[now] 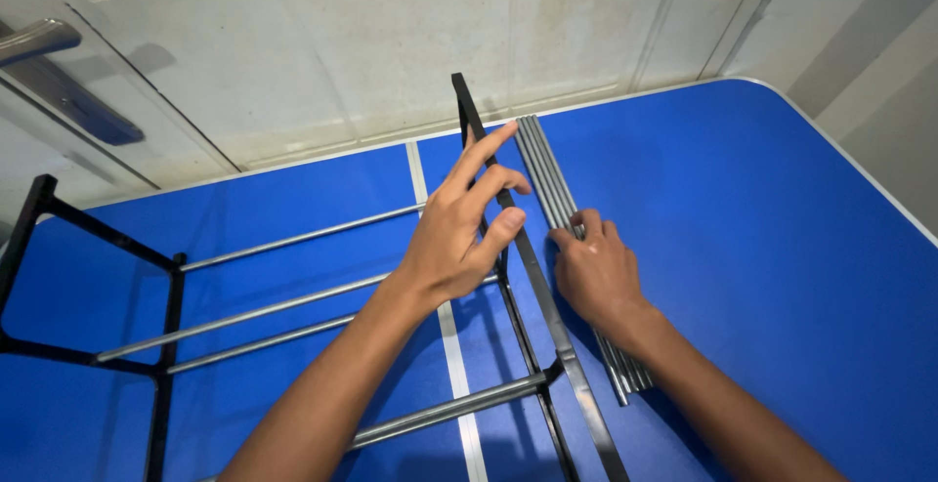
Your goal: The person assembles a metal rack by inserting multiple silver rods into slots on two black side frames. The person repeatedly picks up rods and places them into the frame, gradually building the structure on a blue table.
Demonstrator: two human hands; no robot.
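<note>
Two bare hands over one blue desk (782, 248). One black rack frame (528, 277) on this side, a second black end frame (98, 248) at the far left. Four silver crossbars (293, 296) run between them. One bundle of loose metal rods (552, 174), roughly five.

I see no packages, labels, signs or screens anywhere in my view.
</note>
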